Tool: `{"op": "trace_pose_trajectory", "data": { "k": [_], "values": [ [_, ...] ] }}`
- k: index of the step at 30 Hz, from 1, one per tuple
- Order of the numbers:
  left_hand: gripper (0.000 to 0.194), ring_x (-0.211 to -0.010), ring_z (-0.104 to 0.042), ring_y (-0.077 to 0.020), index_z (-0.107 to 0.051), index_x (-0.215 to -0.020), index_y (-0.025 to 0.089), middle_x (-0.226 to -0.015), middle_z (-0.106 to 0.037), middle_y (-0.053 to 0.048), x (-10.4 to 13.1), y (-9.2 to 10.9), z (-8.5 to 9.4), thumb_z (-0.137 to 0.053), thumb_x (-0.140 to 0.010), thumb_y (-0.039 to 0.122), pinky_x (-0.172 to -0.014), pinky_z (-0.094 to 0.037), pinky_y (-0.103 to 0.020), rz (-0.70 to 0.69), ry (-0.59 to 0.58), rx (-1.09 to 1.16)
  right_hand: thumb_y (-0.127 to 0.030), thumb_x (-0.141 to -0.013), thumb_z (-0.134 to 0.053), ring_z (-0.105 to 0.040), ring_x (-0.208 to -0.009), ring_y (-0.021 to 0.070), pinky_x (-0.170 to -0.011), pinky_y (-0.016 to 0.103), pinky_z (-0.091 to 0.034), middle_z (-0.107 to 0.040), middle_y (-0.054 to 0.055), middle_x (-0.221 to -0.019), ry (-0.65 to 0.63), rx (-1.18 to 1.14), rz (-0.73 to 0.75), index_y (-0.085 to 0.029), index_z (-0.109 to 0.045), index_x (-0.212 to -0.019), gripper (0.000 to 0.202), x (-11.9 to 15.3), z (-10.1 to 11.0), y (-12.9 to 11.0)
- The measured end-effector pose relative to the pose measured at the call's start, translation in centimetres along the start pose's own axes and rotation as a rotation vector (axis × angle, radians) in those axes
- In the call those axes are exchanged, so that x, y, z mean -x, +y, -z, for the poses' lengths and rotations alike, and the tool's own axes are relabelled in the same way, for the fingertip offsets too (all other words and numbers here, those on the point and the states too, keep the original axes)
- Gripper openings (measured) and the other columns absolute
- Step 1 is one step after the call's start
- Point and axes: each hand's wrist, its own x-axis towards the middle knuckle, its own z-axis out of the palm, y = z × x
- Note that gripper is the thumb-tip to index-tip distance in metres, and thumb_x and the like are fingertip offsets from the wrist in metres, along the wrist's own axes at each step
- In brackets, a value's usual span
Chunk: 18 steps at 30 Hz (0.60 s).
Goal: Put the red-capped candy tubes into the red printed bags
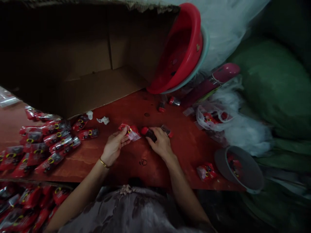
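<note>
My left hand [115, 145], with a gold bangle at the wrist, pinches a red printed plastic packet [132, 132] over the red table [155, 161]. Just to the right, my right hand [159, 140] has its fingers closed around a small dark bottle with a red cap [145, 130]. The cap points toward the packet, with a narrow gap between them. Another dark bottle [167, 130] with a red end lies beside the fingers of my right hand.
A big cardboard box [97, 87] lies open at the back left, beside a red basin [191, 48]. Several filled packets [55, 137] cover the left side. A grey bucket [255, 171] and a plastic bag [201, 119] stand right.
</note>
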Motion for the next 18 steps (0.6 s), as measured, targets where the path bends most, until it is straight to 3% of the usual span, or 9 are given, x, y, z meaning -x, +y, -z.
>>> {"op": "trace_pose_trajectory", "data": {
  "k": [3,7,13,18],
  "values": [
    [0.048,-0.064,-0.063,-0.0126,-0.065,-0.075,0.014,-0.072,-0.069,-0.001,0.1,0.0,0.0,-0.087,-0.042,0.041,-0.064,-0.048,-0.025,-0.014,-0.005,-0.026,-0.026,-0.079,-0.061,-0.06,-0.095,0.0206,-0.085,0.034,-0.048,-0.063,0.007,-0.104,0.082,-0.218,0.002,-0.021,-0.057,-0.112,0.034,1.4,1.0,-1.6],
    [0.046,-0.067,-0.063,-0.0131,-0.067,-0.076,0.013,-0.075,-0.07,-0.004,0.4,-0.2,-0.3,-0.084,-0.046,0.044,-0.064,-0.047,-0.024,-0.038,-0.046,-0.095,-0.025,-0.076,-0.064,-0.063,-0.089,0.019,-0.08,0.031,-0.051,-0.065,0.005,-0.1,0.05,-0.368,0.024,-0.023,-0.057,-0.112,0.037,3.0,2.4,-3.5],
    [0.048,-0.064,-0.06,-0.0127,-0.069,-0.074,0.012,-0.072,-0.068,-0.004,0.6,-0.5,-0.6,-0.083,-0.045,0.047,-0.063,-0.047,-0.025,-0.095,-0.082,-0.218,-0.022,-0.074,-0.063,-0.063,-0.087,0.018,-0.078,0.029,-0.051,-0.065,0.005,-0.097,-0.05,-0.396,0.051,-0.022,-0.058,-0.111,0.037,3.3,2.5,-4.4],
    [0.045,-0.064,-0.059,-0.0124,-0.071,-0.076,0.01,-0.072,-0.068,-0.005,0.4,-0.8,-0.4,-0.082,-0.051,0.045,-0.063,-0.047,-0.025,-0.155,-0.116,-0.29,-0.022,-0.074,-0.063,-0.063,-0.084,0.0172,-0.077,0.029,-0.052,-0.065,0.005,-0.096,-0.014,-0.382,0.027,-0.021,-0.06,-0.108,0.035,2.8,1.8,-4.7]
  ]
}}
